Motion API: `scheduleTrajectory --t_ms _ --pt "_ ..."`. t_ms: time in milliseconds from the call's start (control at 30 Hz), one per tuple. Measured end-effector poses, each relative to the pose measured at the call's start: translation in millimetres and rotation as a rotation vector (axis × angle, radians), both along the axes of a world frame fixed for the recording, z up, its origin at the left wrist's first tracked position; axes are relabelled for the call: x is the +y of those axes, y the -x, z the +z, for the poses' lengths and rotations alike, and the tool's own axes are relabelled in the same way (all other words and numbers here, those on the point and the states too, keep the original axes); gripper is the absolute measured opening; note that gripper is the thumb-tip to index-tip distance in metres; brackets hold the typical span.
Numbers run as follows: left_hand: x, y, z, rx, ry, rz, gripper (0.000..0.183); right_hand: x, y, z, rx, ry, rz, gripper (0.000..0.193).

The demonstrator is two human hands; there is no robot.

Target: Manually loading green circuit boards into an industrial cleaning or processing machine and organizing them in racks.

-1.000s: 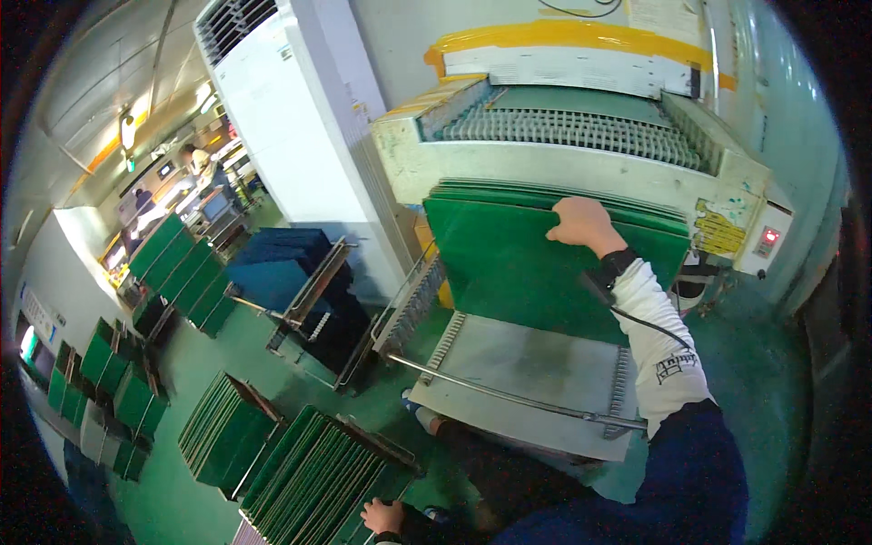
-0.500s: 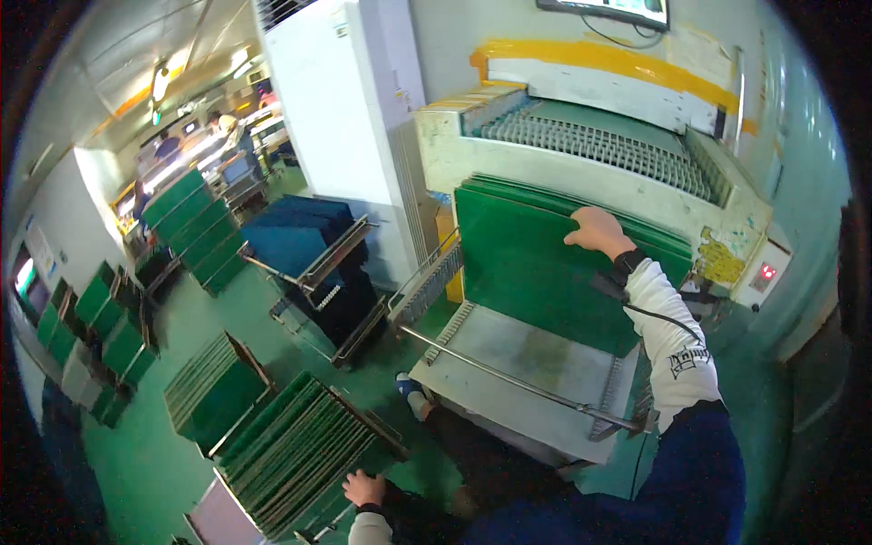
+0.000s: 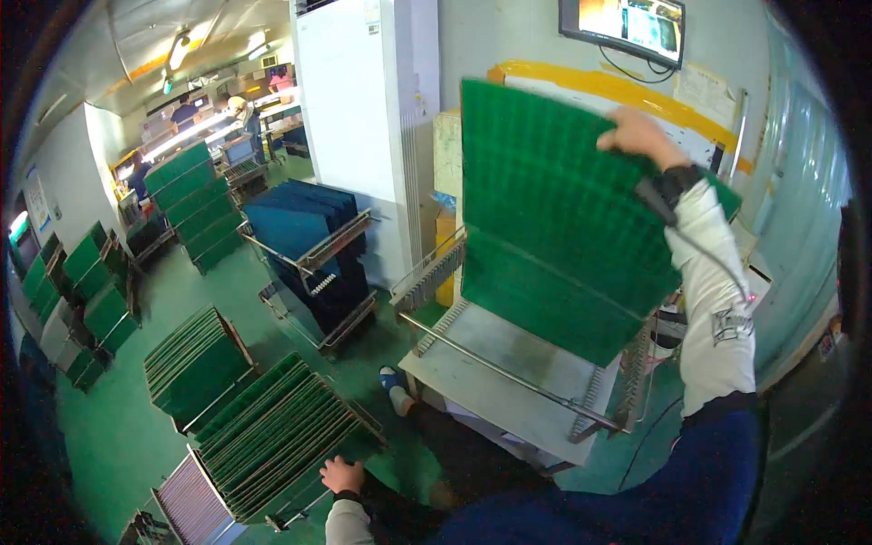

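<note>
Pinched at its top edge by my right hand point(image 3: 640, 138), a large thin green panel point(image 3: 554, 173) stands tilted in front of the machine. Its lower part overlaps another green panel point(image 3: 545, 291) standing in the slotted metal rack point(image 3: 509, 368). My right arm crosses the panel's right side. At lower left my left hand point(image 3: 342, 474) rests with fingers apart against the near end of a floor rack filled with green panels point(image 3: 272, 436). Its fingertips touch the panel edge or frame there; exactly which I cannot tell.
Dark blue panels point(image 3: 300, 222) stand in a rack left of a white cabinet point(image 3: 350, 118). More racks of green panels point(image 3: 195, 363) line the floor at left. A monitor point(image 3: 622, 32) hangs on the wall. My foot point(image 3: 395, 386) is beside the metal stand. People work far back.
My right hand has risen, drawing the green panel up so that it now covers much of the machine. The view has tilted upward; my left hand stays by the floor rack.
</note>
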State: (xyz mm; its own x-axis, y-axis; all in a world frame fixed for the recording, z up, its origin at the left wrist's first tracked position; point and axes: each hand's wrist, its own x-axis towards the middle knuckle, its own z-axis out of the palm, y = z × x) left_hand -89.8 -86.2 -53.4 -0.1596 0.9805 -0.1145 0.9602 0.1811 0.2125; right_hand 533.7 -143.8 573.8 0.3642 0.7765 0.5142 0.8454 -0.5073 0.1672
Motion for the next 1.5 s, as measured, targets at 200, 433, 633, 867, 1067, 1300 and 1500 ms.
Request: scheduleTrajectory --t_ms 200,433,633,867,1067,1300,1500 --pt "4 0 -5 0.006 0.038 -0.037 0.048 -55 3 186 -0.197 -0.247 0.104 0.063" --pt "2 9 2 0.02 0.05 -0.002 0.048 -37 51 118 -0.461 -0.31 -0.024 0.044" --pt "3 -3 1 -0.034 0.028 -0.028 0.05 -9 -73 -79 -0.509 -0.296 0.056 0.01" --pt "6 9 -8 0.002 0.056 0.013 0.049 13 -59 -195 -0.329 -0.277 0.017 0.011" --pt "6 1 -9 0.054 0.039 -0.003 0.049 19 -64 -186 -0.275 -0.272 0.031 0.014" --pt "6 0 -7 0.054 0.047 0.003 0.048 22 -71 -187 -0.211 -0.227 -0.043 0.023" --pt "7 2 -11 0.071 0.06 -0.003 0.049 24 -72 -189 -0.222 -0.294 0.005 0.015"
